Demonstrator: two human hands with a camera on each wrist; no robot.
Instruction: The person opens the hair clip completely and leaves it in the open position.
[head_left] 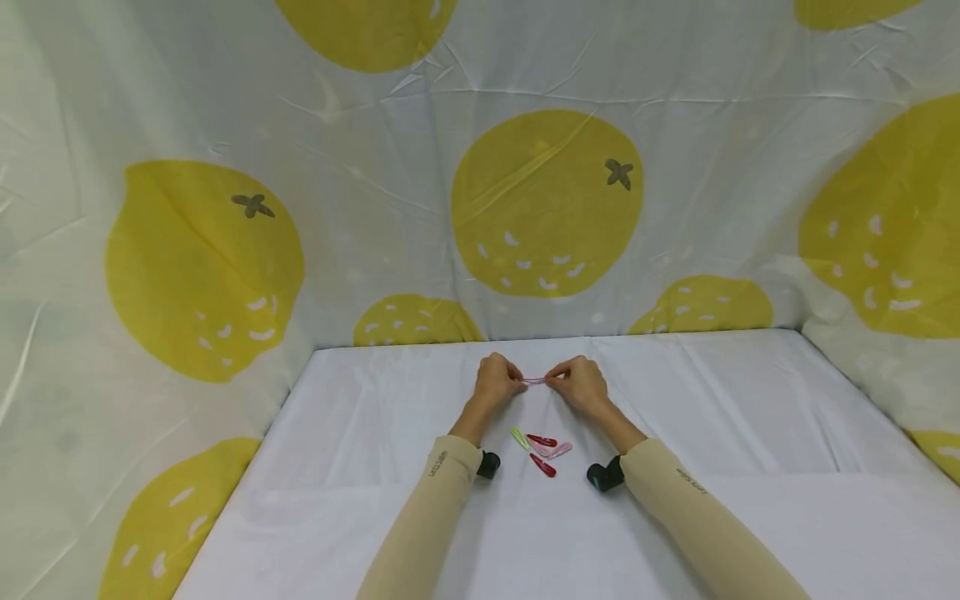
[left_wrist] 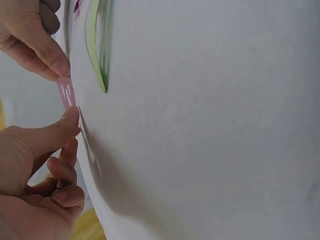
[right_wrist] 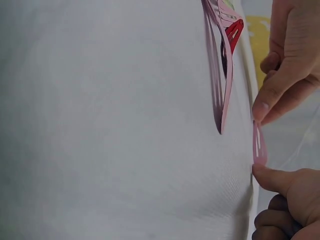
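Observation:
A pink snap hair clip (head_left: 535,381) is stretched between both hands above the far part of the white table. My left hand (head_left: 497,379) pinches one end with thumb and fingertips. At the other end, my right hand (head_left: 582,383) pinches it likewise. The slotted middle of the pink clip (left_wrist: 66,91) shows between the fingertips in the left wrist view. Nearer to me lie a green hair clip (head_left: 520,437), a red clip (head_left: 542,440), another red clip (head_left: 543,465) and a pink clip (head_left: 560,451), grouped below the hands.
White cloth covers the table (head_left: 337,517). A curtain (head_left: 375,208) printed with yellow lemons hangs behind it and along both sides. Black wrist devices (head_left: 603,475) stick out inward from the beige sleeves, on either side of the loose clips.

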